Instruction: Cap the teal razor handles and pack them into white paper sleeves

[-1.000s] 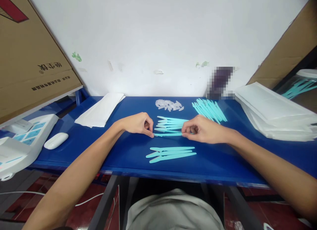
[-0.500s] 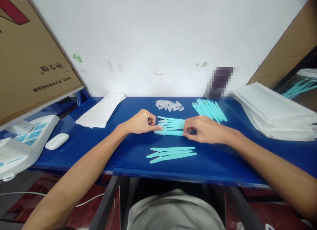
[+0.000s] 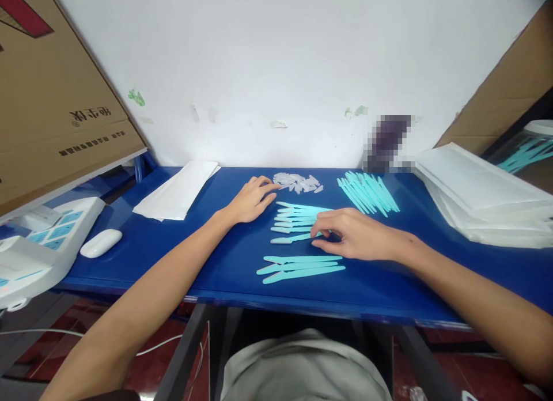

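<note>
My left hand (image 3: 253, 199) is open, its fingertips at the left edge of a pile of small clear plastic blade caps (image 3: 298, 183). Below the caps, several turquoise eyebrow razors (image 3: 298, 214) lie side by side, blade ends to the left. My right hand (image 3: 345, 231) covers their handle ends. Its thumb and forefinger close on the handle of the nearest eyebrow razor (image 3: 288, 239); the exact grip is partly hidden. Nearer the table's front edge lies a separate group of three razors (image 3: 298, 268).
A heap of turquoise razors (image 3: 368, 192) is at the back right, beside stacked white padded envelopes (image 3: 479, 199). White sheets (image 3: 177, 190), a white mouse-shaped object (image 3: 101, 243) and a white tray-like device (image 3: 64, 239) are on the left. Cardboard (image 3: 60, 101) stands at the left.
My left hand has left the razor row, opened, and moved up to the clear caps. My right hand has come slightly nearer me, and the nearest razor has shifted down from the row.
</note>
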A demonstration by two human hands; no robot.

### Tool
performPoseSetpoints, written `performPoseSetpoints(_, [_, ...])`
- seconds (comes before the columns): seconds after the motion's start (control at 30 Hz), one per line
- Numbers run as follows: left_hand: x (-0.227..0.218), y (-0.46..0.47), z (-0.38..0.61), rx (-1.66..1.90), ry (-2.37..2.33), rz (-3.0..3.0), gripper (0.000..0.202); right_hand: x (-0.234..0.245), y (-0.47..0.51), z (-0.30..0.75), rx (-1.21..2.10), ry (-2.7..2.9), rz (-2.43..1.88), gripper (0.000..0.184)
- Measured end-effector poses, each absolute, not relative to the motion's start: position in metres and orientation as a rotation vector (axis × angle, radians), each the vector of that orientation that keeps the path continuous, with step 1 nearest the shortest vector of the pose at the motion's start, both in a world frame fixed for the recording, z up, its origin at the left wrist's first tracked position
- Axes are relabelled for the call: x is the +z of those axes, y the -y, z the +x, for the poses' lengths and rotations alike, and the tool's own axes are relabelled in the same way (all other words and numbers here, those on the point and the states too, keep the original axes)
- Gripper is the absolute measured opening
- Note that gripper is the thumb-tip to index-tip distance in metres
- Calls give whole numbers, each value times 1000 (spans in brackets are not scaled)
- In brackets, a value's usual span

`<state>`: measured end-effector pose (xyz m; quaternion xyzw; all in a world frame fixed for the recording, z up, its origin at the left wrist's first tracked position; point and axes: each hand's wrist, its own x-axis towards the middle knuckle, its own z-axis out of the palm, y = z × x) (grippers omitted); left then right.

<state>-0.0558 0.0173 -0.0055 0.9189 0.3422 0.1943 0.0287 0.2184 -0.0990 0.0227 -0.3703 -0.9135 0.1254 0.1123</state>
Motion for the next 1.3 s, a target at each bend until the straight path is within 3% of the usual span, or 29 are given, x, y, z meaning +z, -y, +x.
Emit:
performPoseSetpoints(0.17, [14, 0, -57, 519, -824, 2761, 33, 17, 93, 224, 171, 2752, -1150, 25])
performPoseSetpoints(0.5, [30, 23, -58, 569, -622, 2792, 40, 16, 90, 221, 103, 2649, -1109, 24])
performPoseSetpoints(0.8, [20, 23, -47, 592, -659, 2873, 43, 15, 86, 226, 265, 2447, -1264, 26])
performPoseSetpoints(1.3, [-7, -14, -49, 565, -1013, 2775, 48, 12, 80, 228, 48, 2537, -1270, 32])
